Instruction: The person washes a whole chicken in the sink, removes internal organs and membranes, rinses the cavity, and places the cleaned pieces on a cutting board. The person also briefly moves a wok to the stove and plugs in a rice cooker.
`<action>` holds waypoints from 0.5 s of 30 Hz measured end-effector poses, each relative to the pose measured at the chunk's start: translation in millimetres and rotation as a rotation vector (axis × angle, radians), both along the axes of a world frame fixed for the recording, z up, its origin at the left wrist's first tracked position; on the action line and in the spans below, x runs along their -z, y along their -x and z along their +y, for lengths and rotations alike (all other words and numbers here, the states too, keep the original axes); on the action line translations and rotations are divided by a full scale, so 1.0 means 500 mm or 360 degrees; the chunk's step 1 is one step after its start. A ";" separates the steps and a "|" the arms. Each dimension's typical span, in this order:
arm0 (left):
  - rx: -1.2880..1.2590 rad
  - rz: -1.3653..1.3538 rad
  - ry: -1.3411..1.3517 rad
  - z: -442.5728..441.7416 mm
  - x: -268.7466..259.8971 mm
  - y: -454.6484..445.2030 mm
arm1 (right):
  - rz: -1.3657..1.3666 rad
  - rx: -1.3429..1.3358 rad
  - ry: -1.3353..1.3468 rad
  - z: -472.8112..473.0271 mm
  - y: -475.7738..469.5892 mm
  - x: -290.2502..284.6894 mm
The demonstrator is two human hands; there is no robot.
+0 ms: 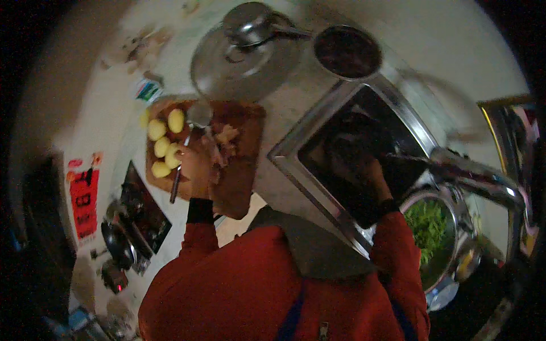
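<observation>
My left hand [195, 164] is over a brown wooden cutting board [245, 157], blurred, its fingertips by a peeled potato [171, 157]. A thin tool with a dark handle [175, 187], perhaps a knife, lies along that hand's left side; whether the fingers grip it or the potato is unclear. More peeled potatoes [157, 129] are grouped at the board's left, and pale scraps [228, 134] lie right of the hand. My right hand [372, 170] reaches into the dark basin of a steel sink [313, 187], near the faucet [465, 168]; anything in its fingers is lost in shadow.
Beyond the board is a wide metal lid or pan [256, 83] with a small pot [249, 27] on it. A dark round bowl [347, 51] stands at the sink's far corner. Leafy greens [428, 226] fill a basin at right. A dark cooktop [145, 209] is at left.
</observation>
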State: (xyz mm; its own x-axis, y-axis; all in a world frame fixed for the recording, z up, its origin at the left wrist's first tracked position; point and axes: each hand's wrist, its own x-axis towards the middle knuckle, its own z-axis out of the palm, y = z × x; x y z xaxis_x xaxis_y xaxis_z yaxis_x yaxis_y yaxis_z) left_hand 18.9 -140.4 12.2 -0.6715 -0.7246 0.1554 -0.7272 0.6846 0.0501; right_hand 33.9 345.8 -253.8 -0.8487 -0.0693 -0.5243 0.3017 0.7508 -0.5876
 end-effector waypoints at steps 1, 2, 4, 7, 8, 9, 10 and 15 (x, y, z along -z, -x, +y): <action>0.0154 0.0170 -0.0060 0.039 -0.005 0.008 | 0.0197 0.0102 0.0071 0.007 0.008 -0.027; 0.0331 0.0393 -0.0074 0.073 -0.014 0.020 | 0.0249 0.0234 0.0166 0.012 0.007 -0.060; 0.0877 0.0673 -0.0058 0.147 -0.024 0.045 | 0.0445 0.0431 0.0429 0.020 0.011 -0.128; 0.1503 0.0635 -0.0951 0.323 0.029 0.063 | 0.0324 0.0858 0.0702 0.021 0.016 -0.220; 0.1741 0.0694 -0.1144 0.397 0.065 0.068 | 0.0415 0.0834 0.0885 0.021 0.014 -0.245; 0.1795 0.0511 -0.1534 0.470 0.105 0.075 | 0.0510 0.0805 0.1067 0.023 0.007 -0.269; 0.1774 0.0259 -0.1983 0.538 0.149 0.078 | 0.0553 0.0813 0.1226 0.022 0.001 -0.287; 0.1189 -0.0828 -0.2999 0.788 0.309 0.088 | 0.0539 0.1261 0.1506 0.027 -0.026 -0.344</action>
State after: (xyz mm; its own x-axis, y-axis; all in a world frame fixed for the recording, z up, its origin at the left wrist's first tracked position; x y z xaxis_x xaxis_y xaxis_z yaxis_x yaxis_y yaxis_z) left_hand -25.0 253.4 -142.3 -0.5707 0.6265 -0.5309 -0.5736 0.1587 0.8037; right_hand 47.1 359.2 -82.0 -0.9099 0.2881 -0.2985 0.2041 -0.3156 -0.9267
